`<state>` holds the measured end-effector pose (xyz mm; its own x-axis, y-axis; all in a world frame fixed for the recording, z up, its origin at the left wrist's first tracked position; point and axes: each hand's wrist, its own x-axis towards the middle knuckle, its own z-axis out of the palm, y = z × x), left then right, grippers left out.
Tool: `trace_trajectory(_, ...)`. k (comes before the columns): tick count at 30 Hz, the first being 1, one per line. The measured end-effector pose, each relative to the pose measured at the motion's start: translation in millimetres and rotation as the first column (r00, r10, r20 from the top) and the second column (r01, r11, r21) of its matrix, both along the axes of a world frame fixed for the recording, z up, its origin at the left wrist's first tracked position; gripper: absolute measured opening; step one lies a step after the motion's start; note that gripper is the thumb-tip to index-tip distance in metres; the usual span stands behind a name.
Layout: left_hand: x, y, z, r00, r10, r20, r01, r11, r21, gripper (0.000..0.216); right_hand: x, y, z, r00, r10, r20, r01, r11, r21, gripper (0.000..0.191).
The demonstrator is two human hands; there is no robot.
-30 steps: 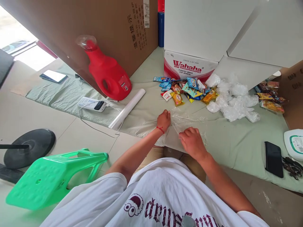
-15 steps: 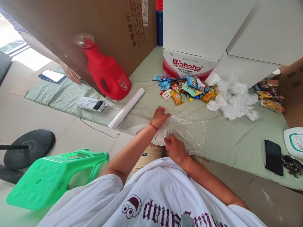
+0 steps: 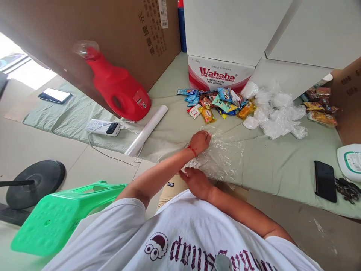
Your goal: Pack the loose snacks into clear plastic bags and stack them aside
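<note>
A clear plastic bag [image 3: 222, 156] lies crumpled on the pale green cloth [image 3: 276, 165] in front of me. My left hand [image 3: 200, 141], a red string round its wrist, is closed on the bag's far left edge. My right hand [image 3: 196, 181] pinches the bag's near left corner, close to my body. Beyond the bag sits a pile of small snack packets [image 3: 217, 103]. To its right lies a heap of crumpled clear plastic bags [image 3: 273, 111].
A roll of clear film [image 3: 146, 130], a power strip [image 3: 104, 127] and a red jug [image 3: 118, 88] are at the left. A Wahaha box [image 3: 217, 75] and cardboard stand behind. A black phone [image 3: 325, 180] and keys [image 3: 348, 190] lie right. A green stool [image 3: 62, 214] is near left.
My right hand has drawn back toward my body and to the left along the plastic bag. A hand seen at the far left half a second ago is gone.
</note>
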<state>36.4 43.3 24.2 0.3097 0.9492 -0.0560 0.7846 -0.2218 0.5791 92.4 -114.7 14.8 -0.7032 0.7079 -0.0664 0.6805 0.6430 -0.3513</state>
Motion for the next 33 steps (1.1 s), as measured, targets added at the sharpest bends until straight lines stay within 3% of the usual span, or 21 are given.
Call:
trace_trajectory(4,-4,-8,-10.4,1.000,-0.022,-0.003,0.022,1.000,0.014,0.038,1,-9,7.4,0.924,0.257,-0.281,-0.299,0.947,-0.116,0.034)
trace_trajectory(6,-7,-19,-16.8,0.998,-0.046,-0.030,0.048,0.998,0.049,0.037,17,-10,20.3,0.865,0.252,-0.433,-0.363,0.911,-0.195,0.027)
trace_trajectory(7,-9,-24,-20.0,0.997,-0.062,-0.055,0.066,0.995,0.075,0.039,28,-8,26.8,0.861,0.152,-0.485,-0.289,0.931,-0.221,0.026)
trace_trajectory(9,-11,-35,-25.1,0.989,-0.092,-0.119,0.108,0.985,0.133,0.047,56,1,34.7,0.841,-0.184,-0.509,0.088,0.975,-0.206,0.033)
trace_trajectory(11,-13,-44,-27.6,0.978,-0.110,-0.177,0.144,0.971,0.190,0.053,86,16,31.2,0.752,-0.478,-0.454,0.508,0.859,-0.062,0.040)
trace_trajectory(12,-15,-47,-27.8,0.973,-0.115,-0.201,0.158,0.964,0.215,0.056,100,24,24.9,0.726,-0.560,-0.399,0.620,0.785,0.025,0.046)
trace_trajectory(14,-18,-50,-26.9,0.964,-0.112,-0.243,0.173,0.954,0.246,0.060,128,38,6.9,0.704,-0.667,-0.245,0.706,0.694,0.141,0.059)
trace_trajectory(18,-28,-51,-25.4,0.953,-0.058,-0.299,0.133,0.962,0.238,0.066,175,47,-22.2,0.633,-0.774,-0.019,0.760,0.618,0.201,0.066)
trace_trajectory(22,-35,-52,-24.8,0.948,0.004,-0.317,0.073,0.971,0.229,0.071,196,47,-18.6,0.539,-0.842,-0.036,0.821,0.515,0.246,0.069)
trace_trajectory(24,-36,-53,-23.2,0.948,0.017,-0.317,0.058,0.973,0.224,0.071,191,49,-11.8,0.572,-0.816,-0.080,0.799,0.532,0.281,0.066)
trace_trajectory(27,-41,-50,-19.9,0.953,0.019,-0.302,0.046,0.978,0.205,0.066,175,55,-6.9,0.773,-0.632,-0.054,0.616,0.728,0.300,0.058)
trace_trajectory(29,-50,-47,-18.9,0.958,-0.001,-0.286,0.057,0.981,0.188,0.061,171,61,-6.7,0.848,-0.530,0.000,0.510,0.816,0.271,0.054)
trace_trajectory(33,-70,-44,-22.8,0.956,-0.078,-0.281,0.129,0.978,0.166,0.057,179,88,3.9,0.841,-0.538,0.062,0.518,0.833,0.196,0.045)
